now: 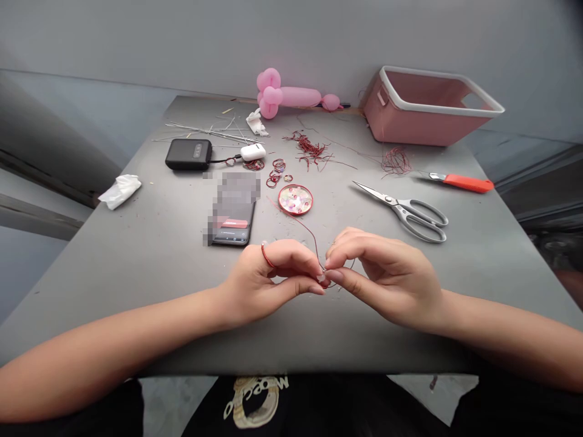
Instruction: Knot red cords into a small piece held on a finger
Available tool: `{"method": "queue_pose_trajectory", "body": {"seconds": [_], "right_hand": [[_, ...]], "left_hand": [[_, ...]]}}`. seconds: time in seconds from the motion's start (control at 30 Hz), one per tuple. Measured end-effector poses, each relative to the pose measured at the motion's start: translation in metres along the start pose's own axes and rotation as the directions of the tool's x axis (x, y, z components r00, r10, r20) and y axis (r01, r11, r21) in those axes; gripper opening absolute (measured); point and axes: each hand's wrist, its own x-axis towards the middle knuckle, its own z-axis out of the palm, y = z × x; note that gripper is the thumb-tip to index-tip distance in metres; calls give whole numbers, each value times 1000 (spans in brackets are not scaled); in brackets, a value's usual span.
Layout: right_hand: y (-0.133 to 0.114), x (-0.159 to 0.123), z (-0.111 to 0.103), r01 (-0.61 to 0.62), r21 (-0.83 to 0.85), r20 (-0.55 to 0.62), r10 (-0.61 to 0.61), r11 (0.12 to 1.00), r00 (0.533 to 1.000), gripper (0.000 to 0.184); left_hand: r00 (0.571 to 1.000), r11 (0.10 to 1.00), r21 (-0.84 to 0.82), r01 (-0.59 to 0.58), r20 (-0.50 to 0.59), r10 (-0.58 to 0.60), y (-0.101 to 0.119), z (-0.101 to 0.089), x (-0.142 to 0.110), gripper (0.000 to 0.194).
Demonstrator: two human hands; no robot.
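Note:
Low over the front of the grey table, both hands meet fingertip to fingertip. Thumb and index finger of my left hand (pixel 276 276) are closed on a small pale bead (pixel 321 278) strung on a thin dark-red cord (pixel 310 230). My right hand (pixel 387 276) pinches the cord right beside the bead; a loop of it curves between its fingers. The cord's free end runs up toward a small round red-rimmed dish (pixel 312 202) of pale and red beads. A red cord ring with a bead (pixel 266 255) sits on a left finger.
Grey scissors (pixel 401 209) lie open right of the dish, with an orange utility knife (pixel 468 182) beyond. A phone (pixel 237 230), black power bank (pixel 187 155), white earbud case (pixel 252 152), red cord scraps (pixel 311 147), pink balloon (pixel 300 96) and pink bin (pixel 410 124) stand farther back.

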Motion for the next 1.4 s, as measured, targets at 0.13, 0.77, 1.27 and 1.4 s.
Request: {"method": "queue_pose_trajectory", "body": {"seconds": [0.13, 0.77, 1.27, 1.4], "right_hand": [[-1, 1, 0, 26, -47, -24, -27, 999, 999, 18], [-10, 3, -5, -64, -47, 46, 67, 997, 997, 12], [-15, 6, -11, -274, 64, 110, 266, 960, 958, 10], [-16, 7, -14, -341, 105, 148, 325, 934, 934, 15]], "left_hand": [[999, 999, 24, -41, -5, 41, -1, -1, 0, 11], [991, 973, 197, -123, -18, 129, 3, -1, 2, 8], [999, 999, 29, 21, -30, -20, 3, 1, 0, 7], [991, 986, -111, 124, -43, -130, 2, 3, 1, 6]]}}
